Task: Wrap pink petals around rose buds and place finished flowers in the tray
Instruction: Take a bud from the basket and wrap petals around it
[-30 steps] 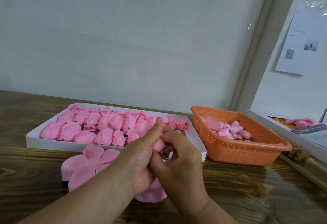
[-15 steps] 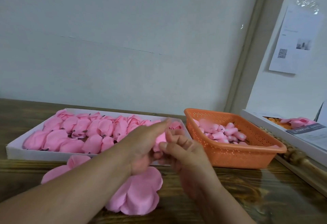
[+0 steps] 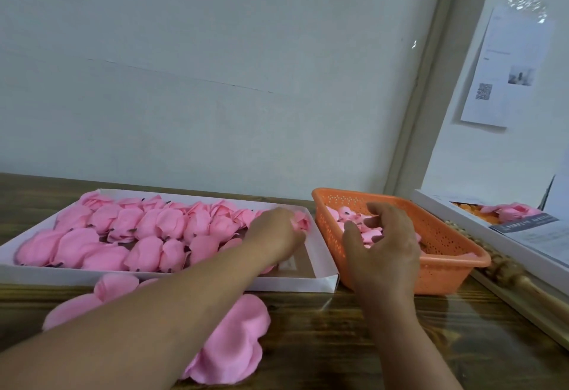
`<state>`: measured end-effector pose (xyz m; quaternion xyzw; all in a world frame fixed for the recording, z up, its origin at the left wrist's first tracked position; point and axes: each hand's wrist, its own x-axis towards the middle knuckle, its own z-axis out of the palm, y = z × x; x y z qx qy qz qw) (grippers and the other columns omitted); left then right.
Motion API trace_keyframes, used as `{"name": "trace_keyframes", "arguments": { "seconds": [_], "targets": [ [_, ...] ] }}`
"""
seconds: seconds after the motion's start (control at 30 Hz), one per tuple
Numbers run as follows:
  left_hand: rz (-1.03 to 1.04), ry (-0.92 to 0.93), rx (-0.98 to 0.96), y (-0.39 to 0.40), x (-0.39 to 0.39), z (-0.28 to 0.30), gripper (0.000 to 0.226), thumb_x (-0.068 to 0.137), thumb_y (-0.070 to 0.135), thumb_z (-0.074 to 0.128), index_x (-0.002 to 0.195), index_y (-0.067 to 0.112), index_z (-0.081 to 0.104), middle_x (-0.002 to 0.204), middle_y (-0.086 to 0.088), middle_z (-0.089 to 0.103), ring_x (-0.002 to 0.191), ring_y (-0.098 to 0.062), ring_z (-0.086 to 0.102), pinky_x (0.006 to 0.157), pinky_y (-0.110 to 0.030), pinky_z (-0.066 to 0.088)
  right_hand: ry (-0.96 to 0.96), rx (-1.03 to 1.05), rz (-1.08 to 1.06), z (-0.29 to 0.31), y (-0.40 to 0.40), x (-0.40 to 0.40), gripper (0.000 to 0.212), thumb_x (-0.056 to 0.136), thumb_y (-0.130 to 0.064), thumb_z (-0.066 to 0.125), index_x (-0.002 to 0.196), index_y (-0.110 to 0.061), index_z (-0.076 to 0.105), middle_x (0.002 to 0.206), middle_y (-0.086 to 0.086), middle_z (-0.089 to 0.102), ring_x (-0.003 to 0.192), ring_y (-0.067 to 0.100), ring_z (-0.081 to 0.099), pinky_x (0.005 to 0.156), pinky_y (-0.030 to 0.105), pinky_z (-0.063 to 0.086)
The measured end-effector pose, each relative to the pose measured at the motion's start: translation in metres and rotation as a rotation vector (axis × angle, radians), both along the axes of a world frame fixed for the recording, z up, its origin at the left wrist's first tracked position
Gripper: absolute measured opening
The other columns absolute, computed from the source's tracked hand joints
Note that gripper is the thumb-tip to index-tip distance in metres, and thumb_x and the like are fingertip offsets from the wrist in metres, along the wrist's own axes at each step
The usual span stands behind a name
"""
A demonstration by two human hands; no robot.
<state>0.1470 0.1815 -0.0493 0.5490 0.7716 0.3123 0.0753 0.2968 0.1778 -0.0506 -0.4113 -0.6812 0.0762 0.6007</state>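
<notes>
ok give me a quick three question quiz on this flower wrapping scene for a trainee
1. True or false: the right hand is over the orange basket.
2. Where is the left hand?
A. flat on the wooden table
B. at the right end of the white tray, by the finished flowers
C. inside the orange basket
3. Fill in: the loose pink petal sheets lie on the table in front of the ____.

Key
1. true; its fingers are curled above the rose buds, and no firm grip shows.
2. B
3. tray
</notes>
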Motion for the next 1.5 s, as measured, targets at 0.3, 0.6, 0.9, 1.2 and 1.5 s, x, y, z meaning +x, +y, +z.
{"name": "trace_keyframes", "arguments": {
  "seconds": [0.3,0.6,0.9,1.2,1.5],
  "targets": [
    [-0.152,0.313,-0.247,0.017,0.005,-0.01,0.037,0.102,0.029,0.038,0.096,0.01,0.069,0.091,-0.005,0.069,0.088,-0.02,0.06,0.092,-0.039,0.045,-0.094,0.045,0.011,-0.004,0.002,-0.001,0.033,0.08,-0.017,0.068,0.112,-0.015,0.059,0.104,-0.001,0.061,0.086,0.012,0.051,0.07,0.029,0.039],
    [-0.264,0.421,-0.345,0.016,-0.001,-0.024,0.025,0.096,0.006,0.047,0.113,0.003,0.064,0.106,-0.012,0.064,0.091,-0.026,0.057,0.072,-0.029,0.039,-0.135,0.069,0.013,-0.004,0.002,-0.003,0.029,0.081,-0.018,0.067,0.109,-0.014,0.06,0.093,-0.011,0.049,0.083,0.013,0.052,0.066,0.028,0.038],
    [-0.24,0.393,-0.37,0.013,0.001,-0.025,0.026,0.098,0.013,0.046,0.115,0.006,0.064,0.115,-0.01,0.064,0.105,-0.026,0.059,0.077,-0.028,0.039,-0.139,0.071,0.004,-0.005,0.002,-0.003,0.026,0.08,-0.016,0.068,0.105,-0.014,0.062,0.09,-0.012,0.049,0.08,0.012,0.05,0.062,0.027,0.034],
    [-0.245,0.505,-0.488,0.007,0.002,-0.02,0.035,0.102,0.016,0.039,0.133,0.002,0.049,0.132,-0.016,0.049,0.118,-0.03,0.047,0.077,-0.03,0.031,-0.155,0.076,0.016,-0.005,0.0,-0.004,0.025,0.08,-0.015,0.066,0.105,-0.013,0.063,0.091,-0.008,0.054,0.076,0.011,0.049,0.062,0.028,0.037],
    [-0.25,0.51,-0.562,0.005,0.006,-0.012,0.047,0.103,0.031,0.034,0.148,0.019,0.029,0.155,-0.011,0.026,0.142,-0.035,0.02,0.108,-0.054,0.023,-0.156,0.085,0.02,-0.007,0.003,-0.004,0.022,0.079,-0.014,0.067,0.102,-0.012,0.065,0.09,-0.001,0.063,0.072,0.011,0.048,0.059,0.024,0.031]
  ]
}}
